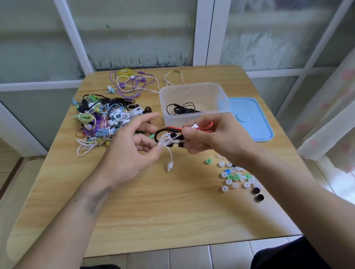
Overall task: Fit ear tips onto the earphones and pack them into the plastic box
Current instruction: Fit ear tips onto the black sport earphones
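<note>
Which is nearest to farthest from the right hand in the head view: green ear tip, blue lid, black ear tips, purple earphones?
From the right hand:
1. Green ear tip, just below the hand on the table.
2. Blue lid, to its right, beside the box.
3. Black ear tips, toward the near edge, right.
4. Purple earphones, at the far edge, left.

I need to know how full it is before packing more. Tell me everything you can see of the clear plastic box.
The plastic box is a translucent, frosted, rounded-corner tub, upright and open on the wooden table, just beyond the hands. Inside, one coiled black earphone cable lies on the bottom; otherwise it looks mostly empty. Its light blue lid lies flat beside it on the right. Neither hand touches it.
</note>
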The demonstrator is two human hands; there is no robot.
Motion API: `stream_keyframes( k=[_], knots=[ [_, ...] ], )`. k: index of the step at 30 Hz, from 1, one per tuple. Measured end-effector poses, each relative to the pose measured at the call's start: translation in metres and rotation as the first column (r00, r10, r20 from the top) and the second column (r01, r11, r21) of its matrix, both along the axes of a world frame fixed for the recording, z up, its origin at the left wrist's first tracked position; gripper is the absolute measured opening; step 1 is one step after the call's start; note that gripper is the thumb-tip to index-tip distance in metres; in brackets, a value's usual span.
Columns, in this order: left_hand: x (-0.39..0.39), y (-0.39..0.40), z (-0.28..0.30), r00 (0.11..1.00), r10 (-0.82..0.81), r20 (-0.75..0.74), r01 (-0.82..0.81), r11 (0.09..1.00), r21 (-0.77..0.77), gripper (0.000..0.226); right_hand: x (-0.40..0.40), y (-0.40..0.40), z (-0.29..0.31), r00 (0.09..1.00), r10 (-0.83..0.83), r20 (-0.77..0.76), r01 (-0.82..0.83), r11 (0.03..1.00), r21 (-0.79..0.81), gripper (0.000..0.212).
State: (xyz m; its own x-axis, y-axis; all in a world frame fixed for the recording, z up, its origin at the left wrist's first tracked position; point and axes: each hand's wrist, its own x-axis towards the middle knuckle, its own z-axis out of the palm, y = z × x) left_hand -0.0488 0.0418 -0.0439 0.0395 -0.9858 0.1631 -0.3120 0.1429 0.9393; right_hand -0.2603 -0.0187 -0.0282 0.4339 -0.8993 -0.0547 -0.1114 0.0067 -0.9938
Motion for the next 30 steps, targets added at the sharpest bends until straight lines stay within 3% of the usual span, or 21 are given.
stream_keyframes(
  k=[2,6,10,13,15,17,19,21,24,27,28,30],
  knots=[
    [0.005,-0.001,0.001,1.000,-0.023,0.021,0.022,0.998,0.053,0.065,-0.002,0.003,-0.007,0.999,-0.049,-0.018,0.049,0.999,0.004,0.017],
    [0.009,-0.005,0.001,0.997,-0.033,-0.068,0.040,0.994,0.102,0.046,-0.005,0.008,-0.017,0.971,-0.035,-0.236,0.001,0.990,-0.142,0.018],
    [0.010,-0.007,0.001,0.997,0.066,-0.032,-0.065,0.998,0.014,0.035,-0.004,0.010,-0.022,0.936,-0.117,-0.331,0.043,0.974,-0.224,0.013],
    [0.009,-0.009,0.000,0.996,0.074,-0.046,-0.076,0.996,-0.053,0.035,0.000,0.009,-0.025,0.877,-0.166,-0.450,-0.013,0.930,-0.367,0.010],
    [0.009,-0.012,-0.001,0.990,0.124,-0.070,-0.131,0.986,-0.107,0.036,0.001,0.007,-0.025,0.870,-0.159,-0.466,-0.028,0.929,-0.370,0.013],
    [0.011,-0.016,-0.005,0.961,0.274,-0.025,-0.274,0.943,-0.187,0.037,0.000,0.006,-0.025,0.872,-0.177,-0.456,-0.006,0.929,-0.371,0.012],
    [0.019,-0.020,-0.012,0.901,0.413,0.130,-0.374,0.894,-0.246,0.038,-0.001,0.007,-0.023,0.886,-0.206,-0.415,0.048,0.932,-0.360,0.006],
    [0.023,-0.022,-0.020,0.854,0.434,0.288,-0.381,0.897,-0.223,0.038,-0.005,0.010,-0.022,0.905,-0.237,-0.354,0.123,0.940,-0.318,0.007],
    [0.016,-0.020,-0.024,0.836,0.385,0.391,-0.328,0.922,-0.206,0.038,-0.012,0.016,-0.017,0.954,-0.235,-0.184,0.216,0.969,-0.119,0.001],
    [0.001,-0.013,-0.015,0.720,0.500,0.481,-0.332,0.857,-0.394,0.027,-0.020,0.022,-0.011,0.969,-0.248,0.009,0.247,0.967,0.063,0.005],
    [-0.006,-0.009,-0.010,0.728,0.513,0.455,-0.318,0.841,-0.438,0.025,-0.022,0.024,-0.009,0.969,-0.246,0.036,0.242,0.966,0.094,0.006],
    [-0.025,0.002,-0.001,0.890,0.340,0.302,-0.229,0.909,-0.350,0.027,-0.026,0.030,-0.007,0.972,-0.224,0.067,0.214,0.968,0.129,0.003]
  ],
)
